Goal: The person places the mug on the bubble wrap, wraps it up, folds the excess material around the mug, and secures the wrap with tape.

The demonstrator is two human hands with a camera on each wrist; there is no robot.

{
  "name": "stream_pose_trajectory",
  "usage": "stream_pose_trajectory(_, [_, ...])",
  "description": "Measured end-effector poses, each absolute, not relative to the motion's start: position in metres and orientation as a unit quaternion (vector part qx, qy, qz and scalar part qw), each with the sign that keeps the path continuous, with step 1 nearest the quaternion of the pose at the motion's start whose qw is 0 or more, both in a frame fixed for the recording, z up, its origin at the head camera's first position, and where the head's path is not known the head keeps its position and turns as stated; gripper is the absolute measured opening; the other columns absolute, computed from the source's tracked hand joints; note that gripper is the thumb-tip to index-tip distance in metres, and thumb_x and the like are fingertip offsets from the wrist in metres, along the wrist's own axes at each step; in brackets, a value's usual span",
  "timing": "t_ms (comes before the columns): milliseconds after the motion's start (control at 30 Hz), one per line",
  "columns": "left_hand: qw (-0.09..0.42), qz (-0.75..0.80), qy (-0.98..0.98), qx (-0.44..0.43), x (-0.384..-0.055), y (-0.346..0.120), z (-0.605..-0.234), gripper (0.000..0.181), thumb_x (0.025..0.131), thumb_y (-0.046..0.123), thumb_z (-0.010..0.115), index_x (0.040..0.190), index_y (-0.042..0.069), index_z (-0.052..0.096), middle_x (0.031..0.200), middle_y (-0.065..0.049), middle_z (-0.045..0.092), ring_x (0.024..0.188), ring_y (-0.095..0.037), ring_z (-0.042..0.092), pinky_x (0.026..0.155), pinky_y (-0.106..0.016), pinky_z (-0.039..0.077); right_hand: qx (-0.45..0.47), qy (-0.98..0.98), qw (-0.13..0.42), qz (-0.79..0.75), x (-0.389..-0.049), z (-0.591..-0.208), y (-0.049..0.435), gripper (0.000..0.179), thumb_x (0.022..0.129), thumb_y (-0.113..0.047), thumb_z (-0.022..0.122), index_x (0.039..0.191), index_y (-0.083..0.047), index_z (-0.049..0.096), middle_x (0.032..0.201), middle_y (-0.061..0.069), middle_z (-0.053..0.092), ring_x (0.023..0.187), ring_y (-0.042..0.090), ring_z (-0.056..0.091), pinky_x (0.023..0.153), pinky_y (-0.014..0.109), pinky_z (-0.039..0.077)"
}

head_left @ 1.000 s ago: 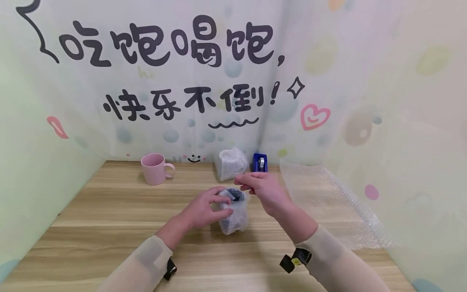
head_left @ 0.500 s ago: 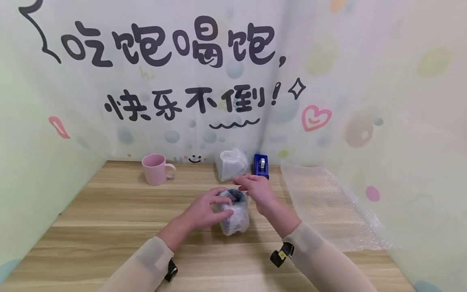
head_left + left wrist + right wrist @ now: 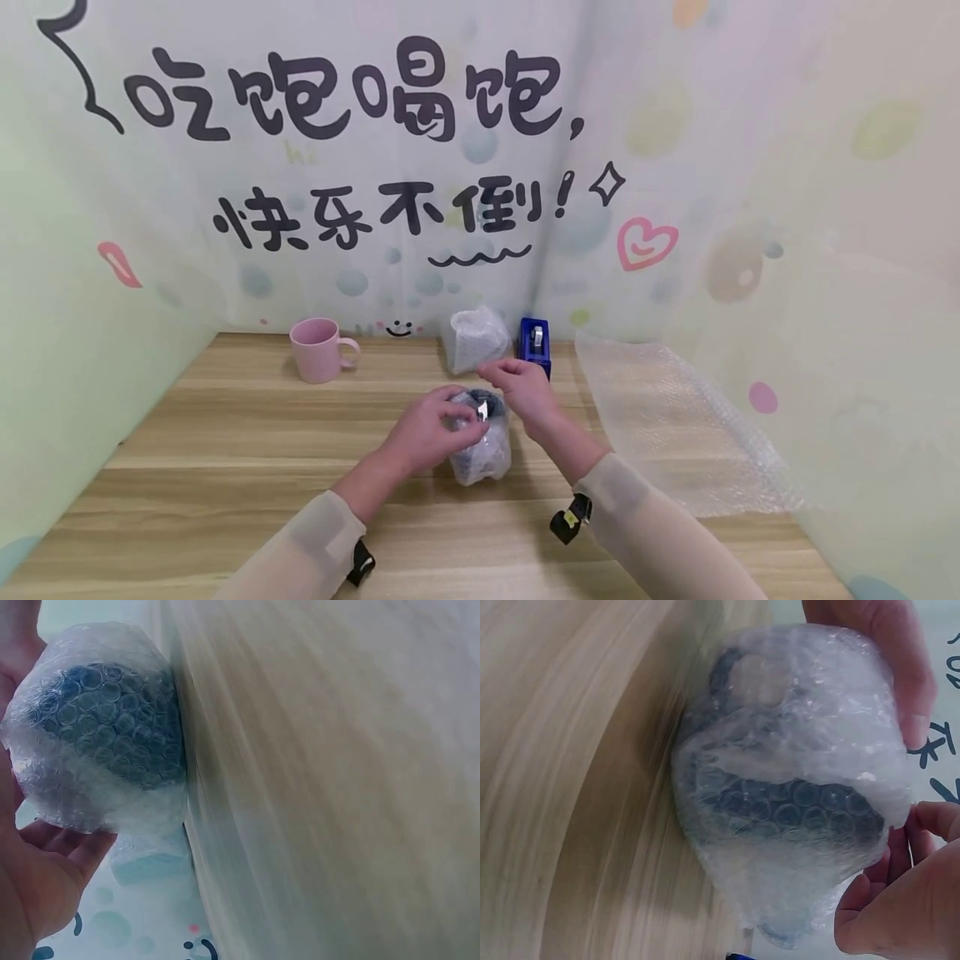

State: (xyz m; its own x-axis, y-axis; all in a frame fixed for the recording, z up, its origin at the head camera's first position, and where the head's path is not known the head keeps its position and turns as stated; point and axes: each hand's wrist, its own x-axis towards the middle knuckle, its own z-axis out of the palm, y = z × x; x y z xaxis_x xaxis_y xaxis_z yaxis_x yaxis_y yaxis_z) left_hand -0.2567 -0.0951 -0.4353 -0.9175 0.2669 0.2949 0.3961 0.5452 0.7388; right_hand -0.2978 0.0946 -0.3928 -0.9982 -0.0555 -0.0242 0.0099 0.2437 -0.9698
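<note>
A bubble-wrapped bundle (image 3: 483, 454), dark blue-grey and cup-shaped inside, stands upright on the wooden table. My left hand (image 3: 427, 433) grips it from the left, fingers at the rim and thumb across its front. Its fingers also show against the wrap (image 3: 124, 795) in the left wrist view. My right hand (image 3: 528, 396) has thumb and forefinger together at the bundle's far top edge. They seem to pinch a strip of clear tape; a shiny glint (image 3: 483, 410) shows over the opening. In the right wrist view those right fingertips (image 3: 922, 821) meet the edge of the wrap.
Behind stands another white bubble-wrapped bundle (image 3: 477, 340), beside a blue tape dispenser (image 3: 536, 342). A pink mug (image 3: 315, 350) is at the back left. A flat sheet of bubble wrap (image 3: 675, 425) covers the table's right side, and a printed curtain (image 3: 360, 283) hangs behind.
My right hand has come slightly down and its forearm has swung left. My left thumb has shifted right across the bundle's front. A shiny glint now shows over the opening.
</note>
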Motion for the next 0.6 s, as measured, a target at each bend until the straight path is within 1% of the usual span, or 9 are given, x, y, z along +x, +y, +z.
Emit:
stream_pose_trajectory(133, [0.097, -0.429, -0.877, -0.194, -0.256, -0.093, -0.434, 0.023, 0.098, 0.039, 0.079, 0.098, 0.017, 0.089, 0.148, -0.017, 0.070, 0.142, -0.039, 0.064, 0.121, -0.056, 0.051, -0.018, 0.789, 0.029, -0.614, -0.300, -0.399, 0.093, 0.025, 0.101, -0.029, 0.079, 0.110, -0.006, 0.083, 0.121, 0.005, 0.079, 0.121, 0.024, 0.067, 0.107, 0.044, 0.051])
stream_pose_trajectory(233, [0.111, -0.428, -0.877, -0.190, -0.256, -0.090, -0.433, 0.023, 0.100, 0.034, 0.077, 0.098, 0.014, 0.089, 0.143, -0.017, 0.073, 0.137, -0.037, 0.068, 0.118, -0.054, 0.054, -0.022, 0.792, 0.030, -0.609, -0.301, -0.403, 0.092, 0.024, 0.102, -0.028, 0.079, 0.112, -0.007, 0.083, 0.120, 0.005, 0.080, 0.122, 0.024, 0.067, 0.110, 0.044, 0.052])
stream_pose_trajectory(300, [0.112, -0.428, -0.877, -0.187, -0.256, -0.089, -0.431, 0.023, 0.099, 0.033, 0.077, 0.095, 0.014, 0.089, 0.142, -0.017, 0.074, 0.136, -0.037, 0.069, 0.116, -0.054, 0.055, -0.023, 0.797, 0.029, -0.603, -0.303, -0.405, 0.091, 0.023, 0.101, -0.028, 0.079, 0.110, -0.008, 0.084, 0.118, 0.004, 0.080, 0.120, 0.022, 0.067, 0.107, 0.041, 0.052])
stream_pose_trajectory(367, [0.100, -0.429, -0.879, -0.184, -0.257, -0.089, -0.429, 0.022, 0.098, 0.035, 0.078, 0.092, 0.016, 0.088, 0.143, -0.016, 0.073, 0.137, -0.037, 0.068, 0.117, -0.053, 0.054, -0.026, 0.803, 0.026, -0.595, -0.304, -0.406, 0.091, 0.022, 0.102, -0.029, 0.079, 0.109, -0.009, 0.084, 0.116, 0.003, 0.080, 0.117, 0.020, 0.066, 0.102, 0.037, 0.052])
stream_pose_trajectory(467, [0.068, -0.429, -0.882, -0.184, -0.257, -0.092, -0.426, 0.022, 0.095, 0.041, 0.082, 0.087, 0.021, 0.085, 0.147, -0.016, 0.070, 0.142, -0.038, 0.064, 0.121, -0.055, 0.051, -0.027, 0.813, 0.026, -0.582, -0.306, -0.407, 0.091, 0.021, 0.102, -0.031, 0.078, 0.107, -0.011, 0.084, 0.115, 0.002, 0.080, 0.114, 0.019, 0.066, 0.096, 0.033, 0.051])
stream_pose_trajectory(600, [0.033, -0.432, -0.882, -0.185, -0.258, -0.097, -0.425, 0.022, 0.090, 0.046, 0.086, 0.085, 0.025, 0.081, 0.152, -0.017, 0.066, 0.145, -0.039, 0.060, 0.123, -0.057, 0.048, -0.024, 0.820, 0.030, -0.571, -0.306, -0.408, 0.092, 0.021, 0.101, -0.031, 0.079, 0.106, -0.012, 0.085, 0.117, 0.001, 0.080, 0.114, 0.019, 0.066, 0.094, 0.032, 0.051])
